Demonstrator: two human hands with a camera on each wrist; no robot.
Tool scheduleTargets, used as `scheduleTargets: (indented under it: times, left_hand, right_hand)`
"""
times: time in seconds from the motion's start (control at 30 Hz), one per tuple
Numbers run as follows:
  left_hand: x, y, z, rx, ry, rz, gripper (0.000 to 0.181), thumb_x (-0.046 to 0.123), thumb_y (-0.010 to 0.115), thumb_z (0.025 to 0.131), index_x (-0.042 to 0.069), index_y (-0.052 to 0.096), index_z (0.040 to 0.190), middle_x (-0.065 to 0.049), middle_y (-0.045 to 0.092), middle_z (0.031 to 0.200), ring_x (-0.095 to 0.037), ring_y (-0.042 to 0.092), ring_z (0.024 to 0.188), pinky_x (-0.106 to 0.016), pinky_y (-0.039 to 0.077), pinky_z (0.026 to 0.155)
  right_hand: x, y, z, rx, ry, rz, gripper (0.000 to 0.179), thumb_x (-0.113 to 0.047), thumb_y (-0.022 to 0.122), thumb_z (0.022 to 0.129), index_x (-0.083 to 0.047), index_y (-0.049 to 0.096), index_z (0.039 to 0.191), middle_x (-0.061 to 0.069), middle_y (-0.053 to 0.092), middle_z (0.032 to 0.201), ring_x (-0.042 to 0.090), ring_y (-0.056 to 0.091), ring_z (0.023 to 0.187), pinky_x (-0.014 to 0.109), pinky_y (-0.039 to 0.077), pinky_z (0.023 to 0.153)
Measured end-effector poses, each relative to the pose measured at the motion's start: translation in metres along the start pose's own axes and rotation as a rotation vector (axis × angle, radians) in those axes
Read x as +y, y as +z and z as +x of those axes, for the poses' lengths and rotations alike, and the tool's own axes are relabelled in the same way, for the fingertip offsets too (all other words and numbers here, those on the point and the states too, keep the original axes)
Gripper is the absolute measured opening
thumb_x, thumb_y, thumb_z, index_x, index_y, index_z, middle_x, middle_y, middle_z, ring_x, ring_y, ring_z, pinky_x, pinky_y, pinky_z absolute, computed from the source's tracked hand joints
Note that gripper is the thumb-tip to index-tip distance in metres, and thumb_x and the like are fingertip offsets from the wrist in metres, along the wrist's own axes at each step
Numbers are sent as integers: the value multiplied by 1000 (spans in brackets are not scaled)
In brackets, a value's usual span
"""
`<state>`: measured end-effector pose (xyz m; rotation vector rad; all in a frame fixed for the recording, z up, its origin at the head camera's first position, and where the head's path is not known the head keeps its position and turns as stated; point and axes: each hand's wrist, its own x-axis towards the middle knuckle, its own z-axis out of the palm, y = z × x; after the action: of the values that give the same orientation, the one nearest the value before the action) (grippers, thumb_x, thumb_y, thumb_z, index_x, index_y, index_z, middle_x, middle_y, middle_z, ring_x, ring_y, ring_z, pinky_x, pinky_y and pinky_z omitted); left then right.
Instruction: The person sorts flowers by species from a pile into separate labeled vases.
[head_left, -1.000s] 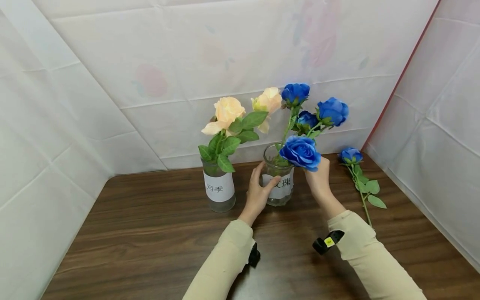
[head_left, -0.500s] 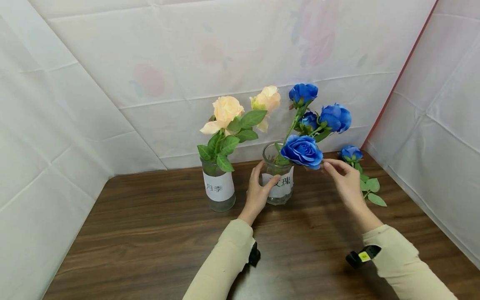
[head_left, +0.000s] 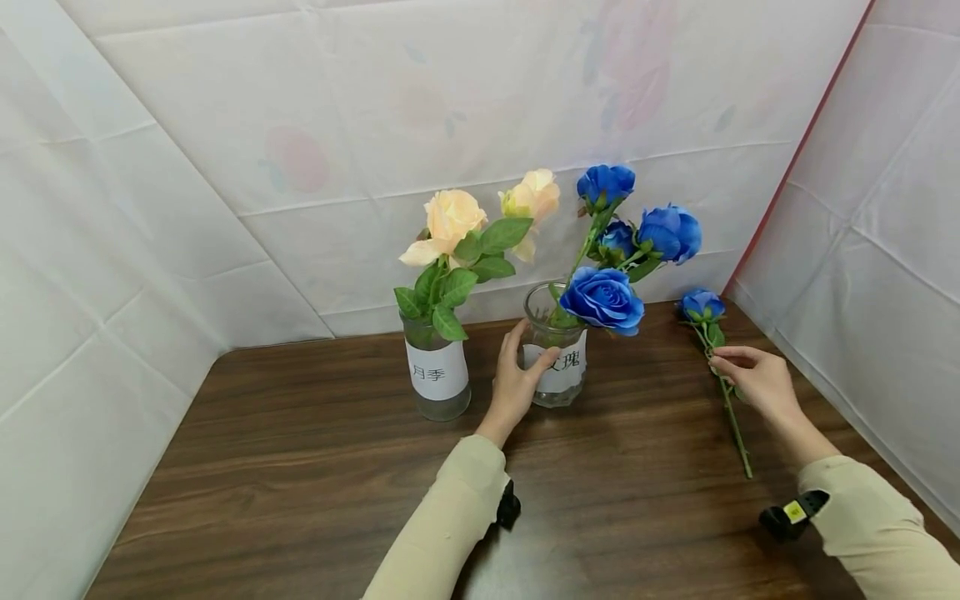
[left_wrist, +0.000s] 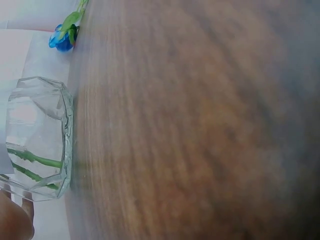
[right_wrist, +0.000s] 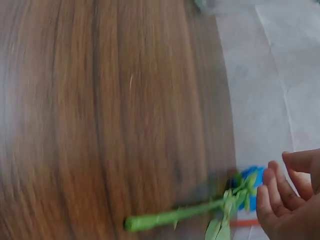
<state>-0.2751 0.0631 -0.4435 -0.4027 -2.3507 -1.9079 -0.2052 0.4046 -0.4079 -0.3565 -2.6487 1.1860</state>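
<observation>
My left hand (head_left: 516, 385) grips the left side of a glass vase (head_left: 557, 399) with a white paper label, thumb across its front. Several blue roses (head_left: 602, 298) stand in it, leaning right; in the left wrist view green stems (left_wrist: 37, 159) show through the glass. A loose blue rose (head_left: 702, 305) lies at the table's right, bloom toward the back wall. My right hand (head_left: 759, 385) is at its upper stem, fingertips close to it. In the right wrist view the fingers (right_wrist: 272, 192) look parted, beside the bloom, with the stem (right_wrist: 167, 218) running left; contact cannot be told.
Left of the gripped vase stands a taller glass vase (head_left: 441, 408) with its own paper label, holding peach roses (head_left: 454, 218) and green leaves. A white cloth wall (head_left: 360, 275) rises behind the brown wooden table (head_left: 315, 467); another white wall (head_left: 877, 275) stands at the right.
My right hand has left the blue roses in the vase and moved right to the loose rose. Those roses have shifted slightly right. My left hand has stayed on the vase.
</observation>
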Motion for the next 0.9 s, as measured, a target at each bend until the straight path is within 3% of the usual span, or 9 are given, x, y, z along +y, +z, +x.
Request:
scheduleTargets:
  times: [0.13,0.27,0.37,0.57,0.73,0.9]
  left_hand:
    - [-1,0,0,-1,-11,-2,78,61,65,88,29,35,153,3,36,154,-23,29,144,-62,24,110]
    - [-1,0,0,1,-18,-4,78,61,65,88,30,36,153,3,37,154,-21,30,143,-61,24,111]
    - [-1,1,0,3,-4,-5,77,59,67,88,29,37,152,2,39,152,-21,31,143,-61,26,110]
    - [-1,2,0,-2,19,-12,73,54,68,90,29,38,152,2,42,149,-21,34,141,-62,27,108]
    - [0,2,0,-4,16,-16,72,53,68,90,28,38,152,2,42,149,-21,34,141,-61,27,109]
    - [-1,0,1,1,-1,-16,74,57,67,89,30,38,152,3,40,150,-20,32,142,-60,26,110]
  right_hand:
    - [13,-3,2,11,14,-102,44,-27,64,97,9,64,122,27,68,106,21,63,77,30,47,58]
    - [28,0,3,-31,16,-166,44,-23,69,94,12,63,120,25,70,100,34,66,81,42,52,65]
    - [35,3,4,-57,23,-205,46,-21,73,90,13,63,119,22,72,91,28,65,73,48,51,70]
    - [37,5,4,-54,73,-233,44,-17,73,89,14,63,118,14,70,79,22,57,63,37,45,60]
    - [34,5,3,-33,85,-244,44,-18,74,89,14,63,117,11,68,75,24,55,64,37,43,61]
    - [34,1,0,-35,72,-271,45,-20,74,89,15,62,115,21,66,84,32,55,67,40,45,61]
